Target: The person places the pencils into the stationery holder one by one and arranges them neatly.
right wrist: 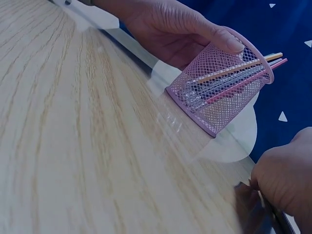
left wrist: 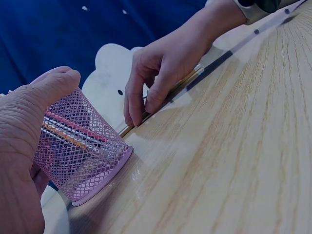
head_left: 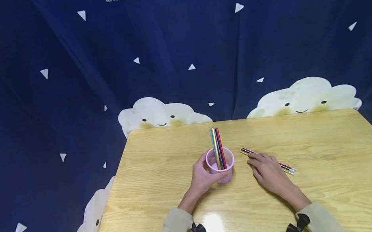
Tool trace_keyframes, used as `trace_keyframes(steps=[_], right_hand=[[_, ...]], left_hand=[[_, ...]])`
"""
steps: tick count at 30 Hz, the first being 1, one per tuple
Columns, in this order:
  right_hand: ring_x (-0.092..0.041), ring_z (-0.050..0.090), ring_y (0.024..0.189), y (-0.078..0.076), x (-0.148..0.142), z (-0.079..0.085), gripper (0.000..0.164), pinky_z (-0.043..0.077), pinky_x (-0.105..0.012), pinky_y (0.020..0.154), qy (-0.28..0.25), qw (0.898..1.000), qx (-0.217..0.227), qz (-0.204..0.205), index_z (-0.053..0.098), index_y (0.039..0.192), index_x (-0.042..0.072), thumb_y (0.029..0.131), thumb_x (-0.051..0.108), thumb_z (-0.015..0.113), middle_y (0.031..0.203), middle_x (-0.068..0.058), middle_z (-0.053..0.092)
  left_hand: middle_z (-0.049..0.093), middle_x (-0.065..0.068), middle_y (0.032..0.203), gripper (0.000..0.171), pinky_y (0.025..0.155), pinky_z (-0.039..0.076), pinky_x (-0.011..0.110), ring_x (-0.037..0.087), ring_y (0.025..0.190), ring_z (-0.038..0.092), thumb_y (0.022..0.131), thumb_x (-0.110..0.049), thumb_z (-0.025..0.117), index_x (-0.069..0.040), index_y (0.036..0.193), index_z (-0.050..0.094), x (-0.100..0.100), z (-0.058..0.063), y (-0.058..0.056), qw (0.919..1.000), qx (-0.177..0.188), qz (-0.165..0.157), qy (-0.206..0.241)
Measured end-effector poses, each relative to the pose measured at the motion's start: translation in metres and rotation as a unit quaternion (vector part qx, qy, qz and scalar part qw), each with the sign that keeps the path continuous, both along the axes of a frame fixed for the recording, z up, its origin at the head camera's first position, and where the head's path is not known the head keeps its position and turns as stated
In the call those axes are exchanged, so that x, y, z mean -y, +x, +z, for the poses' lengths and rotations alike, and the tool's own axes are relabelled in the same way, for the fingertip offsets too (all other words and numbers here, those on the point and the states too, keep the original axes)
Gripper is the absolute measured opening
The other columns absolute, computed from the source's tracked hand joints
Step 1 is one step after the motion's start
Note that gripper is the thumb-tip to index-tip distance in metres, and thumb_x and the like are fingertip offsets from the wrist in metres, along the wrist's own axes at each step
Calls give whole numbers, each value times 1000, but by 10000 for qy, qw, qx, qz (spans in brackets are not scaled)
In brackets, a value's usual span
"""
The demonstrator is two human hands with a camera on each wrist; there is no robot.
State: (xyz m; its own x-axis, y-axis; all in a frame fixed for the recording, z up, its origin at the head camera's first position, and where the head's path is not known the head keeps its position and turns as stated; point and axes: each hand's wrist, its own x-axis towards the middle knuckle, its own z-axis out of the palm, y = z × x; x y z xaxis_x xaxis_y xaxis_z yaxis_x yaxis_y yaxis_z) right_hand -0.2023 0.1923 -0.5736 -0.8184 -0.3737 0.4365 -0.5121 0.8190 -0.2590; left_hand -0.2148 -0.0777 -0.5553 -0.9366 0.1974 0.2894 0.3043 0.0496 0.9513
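Note:
My left hand (head_left: 202, 177) grips a pink mesh pencil cup (left wrist: 109, 168) from its left side, thumb along the near side by the rim. The cup stands upright on the table. Several colored pencils (head_left: 218, 147) lean inside it, their ends rising above the rim. To the right of the cup, my right hand (head_left: 269, 171) reaches down over a small bundle of pencils (head_left: 288, 168) lying slantwise on the tabletop. In the left wrist view its thumb and fingers (left wrist: 134, 105) pinch the bundle near the table surface. The middle of the bundle is hidden beneath the hand.
The wooden table (head_left: 162, 151) has light grain and a bright reflection near the front. Behind it hangs a dark blue curtain (head_left: 166, 34) with white triangles and smiling clouds. A black wrist camera (head_left: 298, 226) sits on my right sleeve, another (head_left: 198, 230) on the left.

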Motion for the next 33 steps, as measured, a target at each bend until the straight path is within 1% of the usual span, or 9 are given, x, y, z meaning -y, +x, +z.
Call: trace_keyframes(steps=[2,4,9,15,18,20,26,29,33], right_hand=[[-39,60,116,0,1,1,22,47,-59,92,-47,10000,27,28,75,116,0,96,6,67,133,-19,68],[-40,60,116,-1,2,0,22,48,-59,92,-103,9999,75,22,75,116,1,97,6,67,133,-20,67],[-44,58,117,-1,3,-1,20,48,-59,90,-198,9997,144,-7,74,116,2,97,6,67,132,-24,64],[-44,58,114,-1,4,-2,18,47,-57,88,-252,9996,27,84,75,112,1,95,4,68,127,-25,67],[-42,58,109,-2,4,-1,17,47,-58,89,-191,9998,-40,101,75,110,2,94,3,68,121,-22,69],[-41,59,106,-3,5,-1,18,48,-58,89,-90,9999,-98,104,75,109,3,92,2,69,117,-20,69],[-37,63,95,-6,8,-1,15,53,-52,83,131,9996,-226,120,76,104,3,92,-2,70,107,-15,70],[-37,63,93,-6,9,1,14,53,-52,83,111,9997,-206,97,76,103,2,92,-4,70,105,-15,71],[-39,64,93,-6,11,5,17,53,-55,85,40,9999,-129,76,75,102,1,88,-7,72,103,-16,72]], left_hand=[[64,21,138,88,111,48,59,40,127,61,66,3,96,2,144,56,-1,0,1,10000,3,20,-1],[65,18,139,89,111,48,57,38,127,61,66,0,97,-1,145,56,0,-5,-2,10000,-36,17,23],[68,9,135,88,109,52,50,29,124,64,66,-7,100,-9,144,60,1,-7,-2,10000,-67,0,7],[68,6,134,86,109,53,46,24,123,65,67,-13,100,-11,143,60,2,-7,-3,9999,-122,44,-103],[68,5,135,86,109,53,46,23,123,64,67,-13,100,-12,144,60,2,-7,-3,9998,-111,52,-131],[68,6,135,87,109,53,48,25,123,64,67,-11,100,-11,144,60,1,-7,-3,9999,-94,28,-76],[67,13,136,90,108,51,58,35,123,63,63,-1,98,-5,144,59,0,-7,-2,9999,-89,13,127],[67,12,136,89,110,51,54,32,124,64,64,-2,98,-6,144,59,0,-7,-3,9999,-54,30,84],[68,8,135,88,110,51,48,27,123,64,65,-6,99,-10,143,61,1,-6,-3,10000,-5,25,45]])
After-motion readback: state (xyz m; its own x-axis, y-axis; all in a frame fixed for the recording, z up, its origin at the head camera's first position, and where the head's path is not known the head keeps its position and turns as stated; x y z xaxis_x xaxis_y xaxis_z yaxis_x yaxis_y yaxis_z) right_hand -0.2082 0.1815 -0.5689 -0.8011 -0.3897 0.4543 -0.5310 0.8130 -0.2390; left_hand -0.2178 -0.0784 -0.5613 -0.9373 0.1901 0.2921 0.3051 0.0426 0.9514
